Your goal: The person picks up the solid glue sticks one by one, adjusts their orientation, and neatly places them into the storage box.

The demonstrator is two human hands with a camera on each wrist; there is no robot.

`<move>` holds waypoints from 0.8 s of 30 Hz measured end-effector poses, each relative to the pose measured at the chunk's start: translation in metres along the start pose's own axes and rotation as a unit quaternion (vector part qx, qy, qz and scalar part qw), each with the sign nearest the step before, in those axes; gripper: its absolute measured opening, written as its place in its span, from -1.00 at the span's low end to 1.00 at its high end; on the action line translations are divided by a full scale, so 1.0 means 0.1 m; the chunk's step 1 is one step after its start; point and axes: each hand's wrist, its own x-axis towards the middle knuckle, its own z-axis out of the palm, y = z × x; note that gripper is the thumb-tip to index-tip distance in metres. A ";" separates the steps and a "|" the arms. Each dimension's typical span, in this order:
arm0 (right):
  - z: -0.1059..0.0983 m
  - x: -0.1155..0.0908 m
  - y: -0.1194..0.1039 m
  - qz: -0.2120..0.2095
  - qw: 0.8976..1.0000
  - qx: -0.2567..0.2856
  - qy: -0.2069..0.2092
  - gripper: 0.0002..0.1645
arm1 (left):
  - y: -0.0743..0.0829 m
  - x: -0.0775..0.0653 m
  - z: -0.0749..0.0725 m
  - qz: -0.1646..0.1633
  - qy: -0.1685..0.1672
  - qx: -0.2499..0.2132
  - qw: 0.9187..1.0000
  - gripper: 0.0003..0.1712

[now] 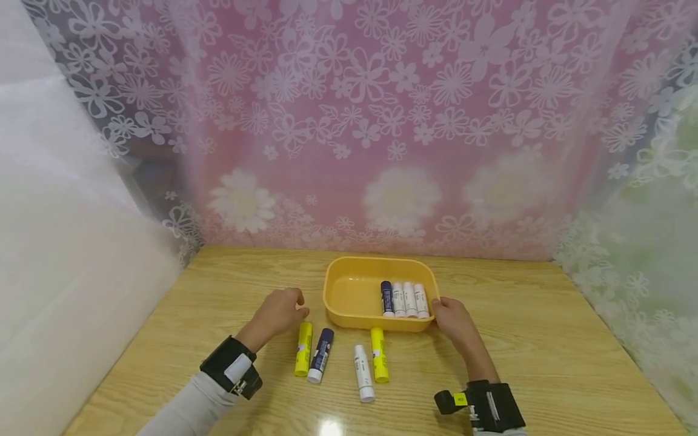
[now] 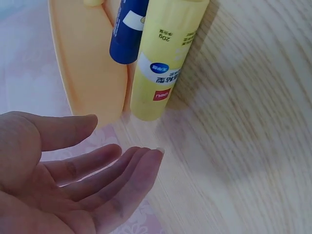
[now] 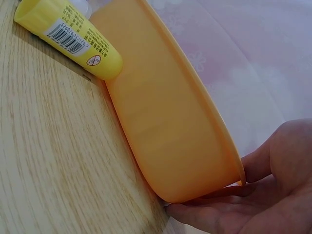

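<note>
Four glue sticks [image 1: 320,356] lie loose, left fingers [image 2: 139,183] apart, right fingers [image 3: 204,218] gripping the tray [image 1: 351,297]

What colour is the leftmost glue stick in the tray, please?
That glue stick is mostly dark blue, clearest in head view.

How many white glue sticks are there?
4. In the tray are three: the first white stick beside a dark blue stick, the middle white stick, and the last white stick nearest the right hand. The fourth white stick lies on the table.
</note>
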 end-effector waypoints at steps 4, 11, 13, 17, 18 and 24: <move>0.01 0.00 0.01 -0.007 1.000 -0.001 0.004 -0.41 | -0.01 -0.04 0.01 -0.003 -0.005 -0.001 1.000 -0.67; 0.01 0.00 0.01 -0.008 1.000 0.001 0.005 -0.42 | 0.00 -0.10 0.00 -0.011 -0.023 -0.004 1.000 -0.59; 0.01 0.00 0.01 -0.006 1.000 0.002 0.004 -0.41 | 0.00 -0.12 0.01 -0.011 -0.028 -0.007 1.000 -0.58; 0.02 0.00 0.02 -0.003 1.000 0.001 0.004 -0.41 | -0.01 -0.14 0.01 -0.012 -0.038 -0.010 0.999 -0.56; 0.02 0.00 0.02 -0.003 1.000 0.001 0.004 -0.41 | -0.01 -0.15 0.02 -0.013 -0.041 -0.008 0.999 -0.56; 0.02 0.00 0.03 -0.004 1.000 0.001 0.002 -0.40 | 0.01 -0.20 0.04 -0.021 -0.050 0.002 0.999 -0.67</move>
